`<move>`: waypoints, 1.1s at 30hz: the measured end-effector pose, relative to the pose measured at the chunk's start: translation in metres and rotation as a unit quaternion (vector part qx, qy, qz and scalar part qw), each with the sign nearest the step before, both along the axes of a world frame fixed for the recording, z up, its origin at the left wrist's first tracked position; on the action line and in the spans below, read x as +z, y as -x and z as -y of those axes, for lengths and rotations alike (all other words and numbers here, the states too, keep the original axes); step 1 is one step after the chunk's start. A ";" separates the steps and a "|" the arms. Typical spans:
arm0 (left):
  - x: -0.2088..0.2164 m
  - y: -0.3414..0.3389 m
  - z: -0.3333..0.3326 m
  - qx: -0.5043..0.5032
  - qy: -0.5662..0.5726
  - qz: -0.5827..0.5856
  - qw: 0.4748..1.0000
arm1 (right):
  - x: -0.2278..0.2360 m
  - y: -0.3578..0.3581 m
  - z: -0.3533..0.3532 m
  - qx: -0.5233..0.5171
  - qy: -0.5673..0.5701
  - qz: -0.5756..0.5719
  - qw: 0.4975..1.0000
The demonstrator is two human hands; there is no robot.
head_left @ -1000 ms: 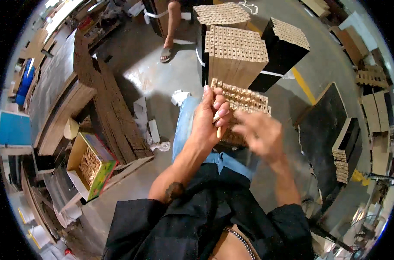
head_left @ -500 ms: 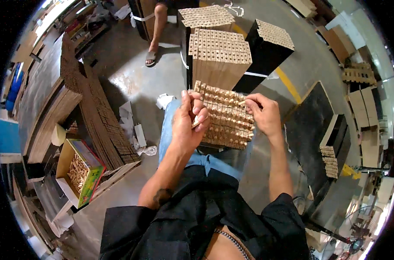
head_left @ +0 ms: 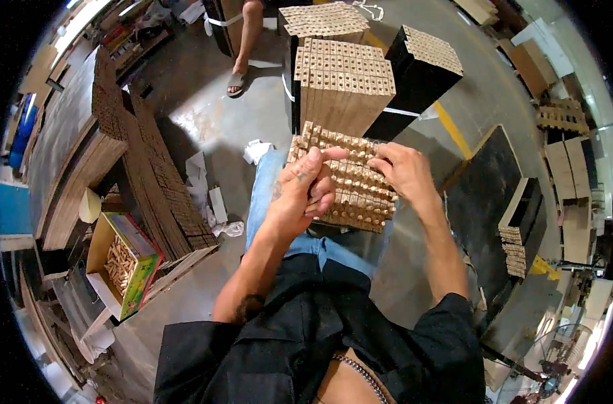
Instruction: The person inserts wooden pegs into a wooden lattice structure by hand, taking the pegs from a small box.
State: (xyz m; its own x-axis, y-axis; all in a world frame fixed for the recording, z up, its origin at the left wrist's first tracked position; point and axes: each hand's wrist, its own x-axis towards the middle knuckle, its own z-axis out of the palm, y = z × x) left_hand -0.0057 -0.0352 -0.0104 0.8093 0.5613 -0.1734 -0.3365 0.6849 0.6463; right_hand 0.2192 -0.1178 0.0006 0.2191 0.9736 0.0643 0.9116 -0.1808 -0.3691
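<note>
A stack of wooden strips (head_left: 353, 178), with rows of pale wooden dowels standing up from it, lies in front of me by my knees. My left hand (head_left: 301, 188) is over its left side, thumb and index finger stretched toward the right, the other fingers curled round small dowels that barely show. At the upper right of the stack, my right hand (head_left: 406, 172) has thumb and fingertips drawn together close above the dowels. What it pinches, if anything, is hidden. Loose dowels (head_left: 121, 262) fill an open cardboard box (head_left: 141, 286) at my left.
Tall bundles of drilled boards (head_left: 343, 94) stand just beyond the stack, a black-sided one (head_left: 414, 81) beside them. Dark panels (head_left: 151, 182) are piled at left. A black board (head_left: 485, 202) lies at right. Another person's sandalled foot (head_left: 236, 81) is farther off.
My left hand has shifted toward the right, its index finger now reaching across the stack. My right hand has moved slightly left, and the pale dowel at its fingertips no longer shows.
</note>
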 end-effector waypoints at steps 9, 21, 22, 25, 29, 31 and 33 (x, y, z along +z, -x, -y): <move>0.001 0.001 0.027 -0.187 -0.070 -0.049 0.979 | 0.022 0.059 0.060 -0.047 -0.144 -0.406 0.901; -0.003 -0.008 0.031 -0.117 -0.060 -0.113 0.985 | -0.007 -0.001 0.028 -0.153 -0.189 -0.273 0.931; -0.005 -0.004 0.029 -0.097 -0.025 -0.101 0.990 | -0.011 -0.009 0.018 -0.149 -0.189 -0.273 0.931; -0.003 0.007 0.021 -0.072 0.018 -0.052 0.996 | -0.012 -0.023 0.006 -0.076 -0.185 -0.075 0.977; 0.000 0.020 0.013 -0.016 0.014 -0.059 0.998 | -0.003 -0.022 0.002 -0.024 -0.132 -0.028 0.991; -0.008 0.027 0.008 -0.002 0.024 -0.039 0.999 | -0.006 -0.020 0.002 0.015 -0.149 -0.030 0.988; -0.004 0.030 0.010 0.028 0.031 -0.043 0.998 | -0.009 -0.018 0.005 0.009 -0.142 -0.002 0.990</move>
